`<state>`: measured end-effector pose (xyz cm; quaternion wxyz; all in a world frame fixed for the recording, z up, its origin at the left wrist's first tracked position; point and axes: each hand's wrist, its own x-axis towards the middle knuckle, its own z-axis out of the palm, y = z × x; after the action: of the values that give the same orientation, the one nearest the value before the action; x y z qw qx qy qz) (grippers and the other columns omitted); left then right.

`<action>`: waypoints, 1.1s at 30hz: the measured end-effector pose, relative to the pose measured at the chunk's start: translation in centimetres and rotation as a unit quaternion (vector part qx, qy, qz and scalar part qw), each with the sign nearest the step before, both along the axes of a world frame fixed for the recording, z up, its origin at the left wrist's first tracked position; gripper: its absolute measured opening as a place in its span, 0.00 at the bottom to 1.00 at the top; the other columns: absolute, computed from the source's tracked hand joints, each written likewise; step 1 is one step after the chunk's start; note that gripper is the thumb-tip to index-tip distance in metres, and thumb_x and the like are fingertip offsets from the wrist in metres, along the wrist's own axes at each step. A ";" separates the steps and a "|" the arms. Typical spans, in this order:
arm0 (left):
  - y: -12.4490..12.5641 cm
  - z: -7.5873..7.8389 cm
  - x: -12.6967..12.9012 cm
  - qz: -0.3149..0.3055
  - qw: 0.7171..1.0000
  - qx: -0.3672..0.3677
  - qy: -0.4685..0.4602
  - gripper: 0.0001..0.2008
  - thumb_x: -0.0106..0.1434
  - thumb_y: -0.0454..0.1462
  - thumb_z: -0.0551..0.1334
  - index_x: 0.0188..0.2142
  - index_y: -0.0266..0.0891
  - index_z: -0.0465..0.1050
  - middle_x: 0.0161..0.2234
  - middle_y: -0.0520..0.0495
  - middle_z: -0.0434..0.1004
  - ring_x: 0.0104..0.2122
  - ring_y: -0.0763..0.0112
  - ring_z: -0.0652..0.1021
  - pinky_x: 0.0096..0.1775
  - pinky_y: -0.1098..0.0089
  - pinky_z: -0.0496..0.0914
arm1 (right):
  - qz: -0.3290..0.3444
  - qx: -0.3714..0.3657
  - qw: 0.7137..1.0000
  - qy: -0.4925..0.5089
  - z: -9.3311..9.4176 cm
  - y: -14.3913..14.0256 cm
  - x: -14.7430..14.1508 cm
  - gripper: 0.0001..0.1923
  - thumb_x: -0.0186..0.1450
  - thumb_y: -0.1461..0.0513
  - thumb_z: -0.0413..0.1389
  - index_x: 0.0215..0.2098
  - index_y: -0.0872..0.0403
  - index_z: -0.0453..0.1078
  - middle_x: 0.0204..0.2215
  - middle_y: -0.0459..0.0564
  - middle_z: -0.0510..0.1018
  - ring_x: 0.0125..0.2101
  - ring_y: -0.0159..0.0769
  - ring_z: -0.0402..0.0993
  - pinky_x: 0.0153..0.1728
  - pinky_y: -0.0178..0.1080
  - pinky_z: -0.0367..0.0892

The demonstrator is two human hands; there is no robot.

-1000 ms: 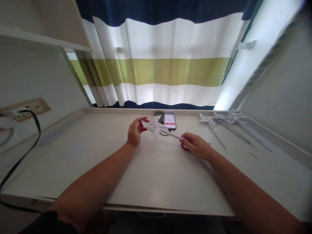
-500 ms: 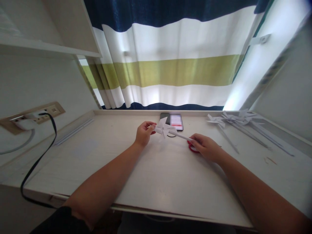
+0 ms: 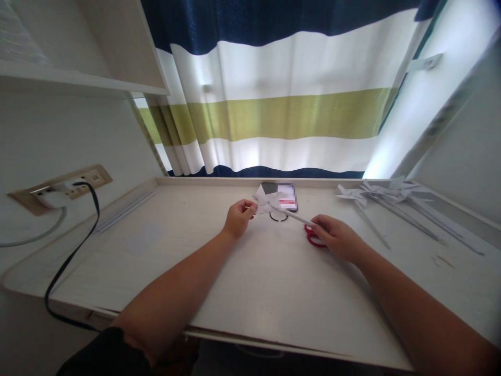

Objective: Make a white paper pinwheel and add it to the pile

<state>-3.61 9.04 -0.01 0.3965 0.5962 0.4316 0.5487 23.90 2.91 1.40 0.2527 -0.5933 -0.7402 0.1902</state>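
Both hands stay clamped on the paper pinwheel [image 3: 270,202], left hand [image 3: 238,218] having tipped its head, right hand [image 3: 336,237] gripping the stick above red scissors [image 3: 312,237].

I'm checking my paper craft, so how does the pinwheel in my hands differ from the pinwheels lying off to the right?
The held pinwheel is a single one, raised off the desk; the left hand pinches its blades and the right hand holds its stick. The pile of pinwheels is several, lying flat, overlapping and untouched near the right wall. Both are white paper on thin sticks.
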 end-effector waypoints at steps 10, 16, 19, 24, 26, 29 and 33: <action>-0.7 -0.2 0.5 -0.047 0.997 0.017 0.053 0.12 0.54 0.43 0.63 0.27 0.35 0.73 0.20 0.52 0.69 0.22 0.75 0.68 0.25 0.73 0.61 | 0.006 -0.005 1.000 -0.004 -0.1 0.0 -0.1 0.15 0.63 0.52 0.48 0.33 0.52 0.70 0.21 0.46 0.73 0.22 0.33 0.65 0.23 0.35 0.57; -0.9 -0.3 0.8 -0.063 0.996 0.014 0.068 0.13 0.55 0.44 0.63 0.31 0.34 0.75 0.24 0.47 0.74 0.25 0.72 0.72 0.29 0.71 0.66 | 0.012 -0.010 1.000 -0.009 -0.1 -0.1 -0.2 0.15 0.64 0.52 0.47 0.34 0.52 0.70 0.20 0.45 0.72 0.21 0.32 0.64 0.22 0.34 0.56; -0.7 -0.2 0.6 -0.059 0.996 0.009 0.072 0.14 0.54 0.45 0.64 0.30 0.34 0.75 0.24 0.47 0.74 0.26 0.71 0.73 0.30 0.71 0.67 | 0.008 -0.006 1.000 -0.012 -0.2 0.0 -0.1 0.15 0.64 0.53 0.47 0.34 0.52 0.70 0.21 0.45 0.72 0.22 0.32 0.65 0.23 0.34 0.56; -0.3 0.1 0.0 -0.010 1.000 -0.025 0.010 0.22 0.55 0.53 0.61 0.31 0.33 0.75 0.32 0.43 0.77 0.26 0.73 0.74 0.30 0.71 0.69 | 0.004 0.000 1.000 0.003 -0.3 0.1 0.1 0.14 0.64 0.53 0.48 0.34 0.53 0.70 0.22 0.45 0.72 0.22 0.32 0.65 0.22 0.34 0.56; -0.3 0.3 -0.1 0.001 0.999 -0.046 -0.021 0.24 0.54 0.55 0.60 0.33 0.34 0.75 0.35 0.41 0.78 0.25 0.74 0.74 0.29 0.71 0.69 | 0.010 0.003 1.000 0.007 -0.3 0.1 0.1 0.14 0.64 0.54 0.47 0.34 0.53 0.70 0.21 0.45 0.72 0.21 0.31 0.64 0.22 0.33 0.55; -0.5 0.5 0.1 -0.004 0.996 -0.078 -0.045 0.25 0.52 0.55 0.62 0.34 0.34 0.75 0.33 0.41 0.79 0.25 0.73 0.75 0.28 0.71 0.70 | 0.022 0.008 1.000 0.013 -0.3 0.0 0.1 0.14 0.64 0.54 0.48 0.34 0.53 0.70 0.21 0.45 0.72 0.22 0.31 0.64 0.22 0.34 0.55; -0.8 0.6 0.5 -0.027 0.992 -0.102 -0.068 0.22 0.51 0.52 0.65 0.30 0.33 0.75 0.30 0.40 0.80 0.28 0.70 0.77 0.29 0.71 0.70 | 0.029 0.010 0.999 0.017 -0.2 -0.1 0.1 0.13 0.64 0.54 0.48 0.34 0.53 0.70 0.22 0.45 0.72 0.22 0.31 0.64 0.23 0.34 0.56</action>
<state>-3.12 8.28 0.64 0.4982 0.5251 0.4415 0.5302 24.00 2.81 1.22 0.2655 -0.5657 -0.7548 0.1996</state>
